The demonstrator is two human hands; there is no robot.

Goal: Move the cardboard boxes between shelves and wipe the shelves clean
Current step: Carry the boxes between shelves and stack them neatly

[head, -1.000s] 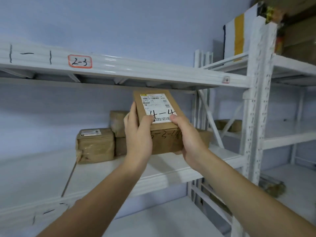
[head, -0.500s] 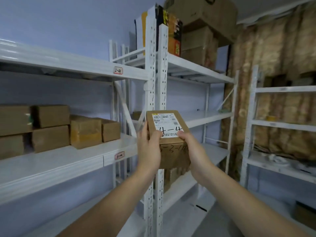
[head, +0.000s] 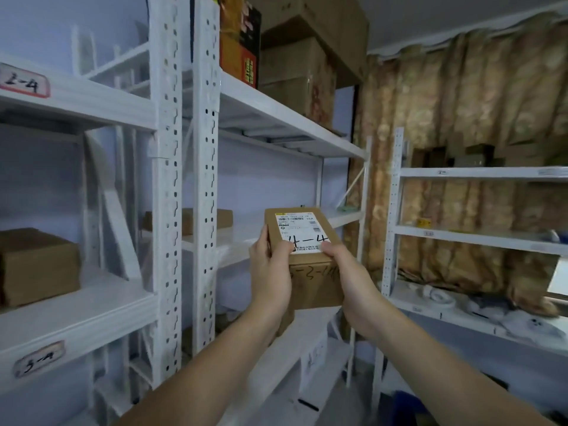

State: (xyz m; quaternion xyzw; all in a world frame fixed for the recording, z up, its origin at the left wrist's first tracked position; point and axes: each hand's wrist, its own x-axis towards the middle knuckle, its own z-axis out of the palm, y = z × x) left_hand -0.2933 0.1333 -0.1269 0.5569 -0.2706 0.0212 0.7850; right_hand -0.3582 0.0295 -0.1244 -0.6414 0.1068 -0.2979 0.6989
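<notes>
Box (head: pixel 307 259) is getting carried by me, both hands (head: pixel 272 275) clamping its sides; I'm worrying it's clipping the upright post (head: pixel 205 179) left of it.

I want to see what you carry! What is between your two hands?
A small cardboard box with a white label marked 4-4, seen in the head view. The left hand grips one side, the right hand the other, thumbs on top.

White metal shelves (head: pixel 246 118) are seen on three racks: a brown box (head: pixel 37 265) is set on the left shelf labelled 3-4, another box (head: pixel 209 219) lies on the middle rack, stacked cartons (head: pixel 295 72) are carried higher up.
</notes>
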